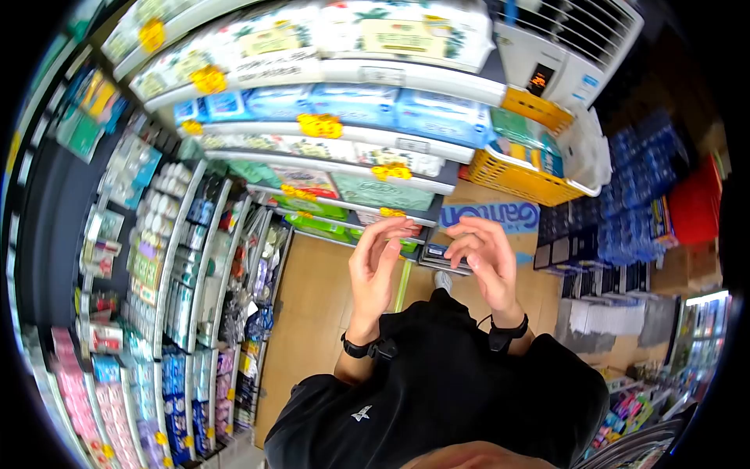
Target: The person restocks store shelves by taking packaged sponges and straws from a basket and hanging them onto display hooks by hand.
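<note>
Both of my hands are raised in front of my chest, with a gap between them and the fingers loosely curved inward. My left hand (376, 262) holds nothing; its thumb stands apart from the fingers. Likewise bare is my right hand (486, 259), fingers bent and spread. Each wrist wears a black strap with a small device. Beyond the hands are the lower shelves, with green packs (316, 227) nearest my left hand. A printed cardboard box (500, 223) with blue lettering stands behind my right hand.
Shelves ahead hold blue tissue packs (359, 102) and white packs (406, 35). A yellow basket (523, 178) of packages sits right of them, below a white appliance (574, 47). Shrink-wrapped blue bottles (637, 180) are stacked at right. Stocked shelves (191, 258) line the left.
</note>
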The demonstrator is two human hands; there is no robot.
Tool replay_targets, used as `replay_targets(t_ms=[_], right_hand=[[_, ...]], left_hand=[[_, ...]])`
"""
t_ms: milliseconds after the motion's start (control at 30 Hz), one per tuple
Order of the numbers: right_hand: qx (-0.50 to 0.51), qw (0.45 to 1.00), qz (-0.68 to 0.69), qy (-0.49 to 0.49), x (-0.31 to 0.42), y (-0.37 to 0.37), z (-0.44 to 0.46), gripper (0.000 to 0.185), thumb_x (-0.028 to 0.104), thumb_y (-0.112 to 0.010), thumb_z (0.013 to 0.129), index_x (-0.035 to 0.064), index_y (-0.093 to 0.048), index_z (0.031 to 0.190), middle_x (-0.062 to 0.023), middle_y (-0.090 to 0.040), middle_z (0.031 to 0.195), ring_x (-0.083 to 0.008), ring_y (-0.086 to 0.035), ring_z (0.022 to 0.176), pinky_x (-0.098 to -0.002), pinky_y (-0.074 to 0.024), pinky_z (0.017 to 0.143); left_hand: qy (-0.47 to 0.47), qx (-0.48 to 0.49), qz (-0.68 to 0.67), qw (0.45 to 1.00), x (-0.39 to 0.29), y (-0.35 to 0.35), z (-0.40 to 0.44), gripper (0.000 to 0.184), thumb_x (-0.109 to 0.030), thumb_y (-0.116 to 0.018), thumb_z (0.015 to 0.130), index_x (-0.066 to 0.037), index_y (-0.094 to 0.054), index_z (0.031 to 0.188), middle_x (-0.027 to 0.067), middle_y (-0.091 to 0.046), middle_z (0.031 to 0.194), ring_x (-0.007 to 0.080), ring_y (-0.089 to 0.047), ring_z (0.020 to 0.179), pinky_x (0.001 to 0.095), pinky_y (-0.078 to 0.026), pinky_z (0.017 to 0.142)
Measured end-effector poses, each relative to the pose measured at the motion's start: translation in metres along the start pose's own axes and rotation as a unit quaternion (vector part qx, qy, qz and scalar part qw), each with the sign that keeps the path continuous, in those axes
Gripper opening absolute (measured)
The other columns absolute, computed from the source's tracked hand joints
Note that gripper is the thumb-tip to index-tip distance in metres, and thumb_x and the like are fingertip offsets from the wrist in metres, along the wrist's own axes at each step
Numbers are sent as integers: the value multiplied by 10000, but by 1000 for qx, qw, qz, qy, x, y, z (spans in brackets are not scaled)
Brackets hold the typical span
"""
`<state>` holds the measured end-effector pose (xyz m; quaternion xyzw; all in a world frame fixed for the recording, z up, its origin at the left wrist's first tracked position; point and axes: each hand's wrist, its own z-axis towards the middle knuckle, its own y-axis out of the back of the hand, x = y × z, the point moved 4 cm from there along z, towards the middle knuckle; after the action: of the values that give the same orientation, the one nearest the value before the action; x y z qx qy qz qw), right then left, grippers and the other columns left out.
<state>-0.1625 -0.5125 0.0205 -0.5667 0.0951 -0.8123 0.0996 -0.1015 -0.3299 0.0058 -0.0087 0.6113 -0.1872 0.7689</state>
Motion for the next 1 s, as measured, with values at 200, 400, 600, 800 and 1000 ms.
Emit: replay_targets(t_ms=[200, 400, 600, 800, 1000], right_hand=[[-103, 994, -30, 20, 21, 83, -13, 468, 134, -567, 999, -44, -426, 1408, -213, -582, 1298, -218, -640, 969, -321, -513, 800], [-199, 979, -48, 15, 32, 172, -17, 430, 110, -510, 983, -36, -458, 1385, -190, -621, 1266, -213, -647, 948, -318, -503, 777], [-238, 970, -41, 12, 39, 249, -19, 403, 85, -510, 990, -5, -471, 1380, -159, -629, 1270, -203, -654, 967, -309, -504, 791], [-236, 971, -31, 1, 40, 304, -19, 423, 37, -516, 983, 26, -462, 1402, -124, -623, 1283, -185, -655, 981, -301, -508, 814], [-242, 970, -20, -2, 50, 341, -25, 426, 34, -520, 987, 39, -465, 1409, -104, -614, 1276, -174, -637, 990, -297, -505, 833]], left_hand=[[32, 128, 21, 991, 33, -89, 41, 282, -80, -552, 1021, 12, -582, 1286, 112, -670, 1230, 173, -626, 1103, 324, -487, 956], [-25, 207, 118, 971, 67, -192, 108, 236, -154, -616, 1001, -30, -625, 1202, 87, -715, 1112, 183, -679, 978, 314, -536, 807], [-54, 266, 277, 922, 97, -293, 193, 240, -208, -611, 994, -11, -656, 1124, 113, -742, 1028, 206, -719, 877, 313, -540, 767], [-73, 287, 389, 873, 179, -362, 308, 303, -210, -616, 926, 1, -684, 1132, 145, -735, 1061, 262, -711, 954, 349, -542, 849], [-22, 355, 514, 780, 264, -401, 362, 498, -316, -705, 860, 23, -645, 1219, 201, -693, 1193, 319, -670, 1102, 381, -519, 929]])
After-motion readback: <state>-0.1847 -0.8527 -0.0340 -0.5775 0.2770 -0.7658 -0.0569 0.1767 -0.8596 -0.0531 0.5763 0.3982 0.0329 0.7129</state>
